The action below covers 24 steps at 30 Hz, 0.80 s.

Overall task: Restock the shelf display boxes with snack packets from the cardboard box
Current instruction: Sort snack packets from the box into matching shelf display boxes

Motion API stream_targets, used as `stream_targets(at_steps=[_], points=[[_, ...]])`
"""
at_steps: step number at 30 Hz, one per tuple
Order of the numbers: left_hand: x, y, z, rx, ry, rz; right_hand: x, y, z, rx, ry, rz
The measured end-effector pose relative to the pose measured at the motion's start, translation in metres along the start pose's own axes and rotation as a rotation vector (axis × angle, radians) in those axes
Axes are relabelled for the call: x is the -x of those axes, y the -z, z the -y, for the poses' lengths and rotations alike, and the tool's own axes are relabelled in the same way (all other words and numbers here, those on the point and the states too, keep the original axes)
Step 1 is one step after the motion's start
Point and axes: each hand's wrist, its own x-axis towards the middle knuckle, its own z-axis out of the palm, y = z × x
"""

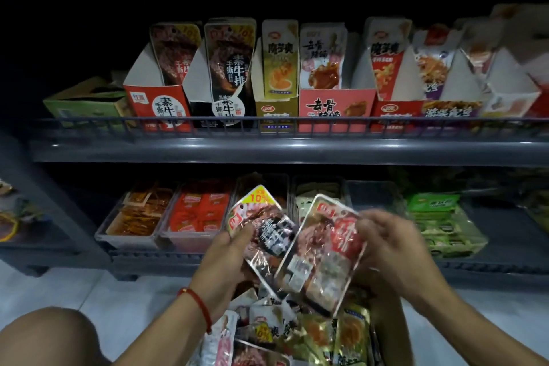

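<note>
My left hand [230,258] grips a black-labelled snack packet [263,232] with a yellow 10% corner. My right hand [389,244] pinches the top right of a red-labelled packet [322,252] that overlaps the first. Both packets hang above the cardboard box [386,321], which is full of mixed snack packets [297,333]. On the upper shelf stands a row of display boxes: a red one [160,101], a black one [221,104], a yellow one [276,110] and a pink one [335,107], each with upright packets.
A grey wire rail [267,123] runs along the upper shelf's front edge. The lower shelf holds clear trays of orange and red sachets [166,214] and green packs [439,223]. A green carton [86,101] sits at the upper left. My knee [44,336] is at bottom left.
</note>
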Motion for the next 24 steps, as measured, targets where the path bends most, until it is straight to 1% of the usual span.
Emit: stream_targets(at_steps=[2,3,4,5,7,9,11,12,14,16,19,21,22,24], points=[[0.004,0.002,-0.005,-0.04,0.014,-0.008,0.002,0.011,0.006,0.113,0.25,-0.169],[0.002,0.004,-0.005,-0.004,0.053,0.006,0.004,0.013,0.01,0.189,0.403,-0.234],[0.002,0.004,-0.005,0.053,0.104,0.023,0.008,0.012,0.013,0.29,0.554,-0.262],[0.005,0.003,-0.005,0.097,0.147,0.049,0.015,0.008,0.016,0.382,0.683,-0.233],[0.008,0.0,-0.002,0.151,0.215,0.116,0.026,-0.009,0.007,0.504,0.88,-0.047],[0.009,-0.003,-0.002,0.192,0.243,0.163,0.032,-0.022,-0.005,0.644,0.96,0.158],[0.012,-0.005,-0.006,0.205,0.249,0.224,0.03,-0.026,-0.017,0.7,0.909,0.331],[0.012,-0.005,-0.006,0.209,0.237,0.242,0.028,-0.024,-0.019,0.688,0.889,0.376],[0.011,-0.003,-0.005,0.236,0.2,0.256,0.025,-0.021,-0.017,0.595,0.8,0.459],[0.013,0.0,-0.006,0.262,0.168,0.257,0.023,-0.016,-0.015,0.455,0.652,0.505],[0.013,0.004,-0.01,0.251,0.153,0.228,0.014,-0.011,-0.013,0.348,0.48,0.463],[0.015,0.004,-0.011,0.249,0.131,0.189,0.009,-0.011,-0.009,0.205,0.334,0.351],[0.016,0.004,-0.011,0.251,0.108,0.182,0.008,-0.012,-0.008,0.082,0.223,0.303],[0.02,0.0,-0.014,0.245,0.056,0.161,0.013,-0.019,-0.005,-0.267,-0.042,0.249]])
